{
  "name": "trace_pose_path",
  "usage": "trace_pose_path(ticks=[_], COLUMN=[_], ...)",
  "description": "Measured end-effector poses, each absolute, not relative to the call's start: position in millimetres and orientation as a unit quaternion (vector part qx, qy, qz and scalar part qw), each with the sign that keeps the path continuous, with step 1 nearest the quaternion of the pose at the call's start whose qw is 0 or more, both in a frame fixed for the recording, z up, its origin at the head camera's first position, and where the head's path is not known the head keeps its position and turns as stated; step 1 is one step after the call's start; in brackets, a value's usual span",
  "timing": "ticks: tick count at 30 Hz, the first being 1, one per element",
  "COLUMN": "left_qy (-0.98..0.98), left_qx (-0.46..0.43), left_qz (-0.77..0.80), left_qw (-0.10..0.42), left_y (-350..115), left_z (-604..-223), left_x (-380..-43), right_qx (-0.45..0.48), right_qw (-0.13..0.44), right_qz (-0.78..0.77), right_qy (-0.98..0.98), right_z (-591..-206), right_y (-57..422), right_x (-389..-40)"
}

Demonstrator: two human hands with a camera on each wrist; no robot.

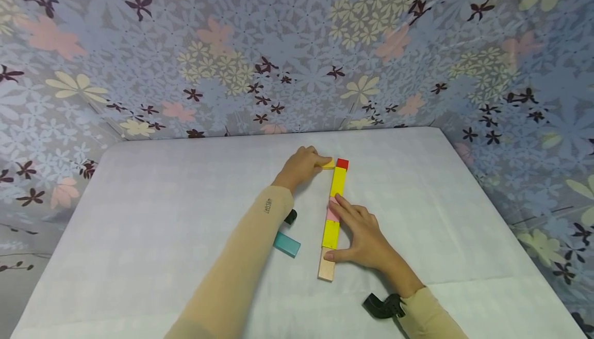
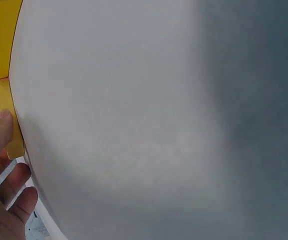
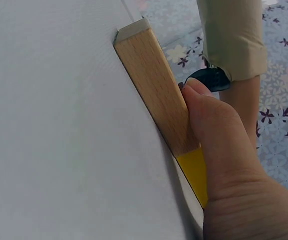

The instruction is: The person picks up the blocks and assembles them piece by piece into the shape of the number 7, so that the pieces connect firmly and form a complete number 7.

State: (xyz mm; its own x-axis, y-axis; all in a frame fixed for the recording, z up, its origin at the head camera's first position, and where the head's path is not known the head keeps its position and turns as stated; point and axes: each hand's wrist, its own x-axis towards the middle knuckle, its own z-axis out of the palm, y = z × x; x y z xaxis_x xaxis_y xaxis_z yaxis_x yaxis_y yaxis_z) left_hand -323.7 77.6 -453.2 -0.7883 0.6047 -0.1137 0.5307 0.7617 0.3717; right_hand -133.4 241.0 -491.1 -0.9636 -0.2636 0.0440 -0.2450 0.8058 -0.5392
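On the white table, a row of wooden blocks runs away from me. A red block (image 1: 342,163) is at its far end, then a yellow block (image 1: 338,181), a pink block (image 1: 332,215), another yellow block (image 1: 330,236) and a plain wood block (image 1: 326,271) nearest me. My left hand (image 1: 300,167) pinches a separate yellow block (image 1: 329,164) (image 2: 16,144) just left of the red one. Along the row's right side, my right hand (image 1: 364,236) is spread, its fingers at the pink block and its thumb on the plain wood block (image 3: 151,82).
A teal block (image 1: 287,245) lies left of the row, partly behind my left sleeve. Black wrist mounts show at my left wrist (image 1: 291,217) and right wrist (image 1: 382,306). Floral cloth (image 1: 297,70) hangs behind the table's far edge.
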Motion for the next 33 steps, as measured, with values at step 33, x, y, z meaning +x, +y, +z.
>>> trace_pose_path(ticks=[33], left_qy=[0.935], left_qx=[0.298], left_qz=[0.170], left_qw=[0.087], left_y=[86.4], left_z=[-459.6], left_x=[-323.7], right_qx=[-0.135], right_qw=[0.015], right_qz=[-0.275], right_qy=[0.952], right_z=[-492.3], right_y=[241.7], right_x=[-133.8])
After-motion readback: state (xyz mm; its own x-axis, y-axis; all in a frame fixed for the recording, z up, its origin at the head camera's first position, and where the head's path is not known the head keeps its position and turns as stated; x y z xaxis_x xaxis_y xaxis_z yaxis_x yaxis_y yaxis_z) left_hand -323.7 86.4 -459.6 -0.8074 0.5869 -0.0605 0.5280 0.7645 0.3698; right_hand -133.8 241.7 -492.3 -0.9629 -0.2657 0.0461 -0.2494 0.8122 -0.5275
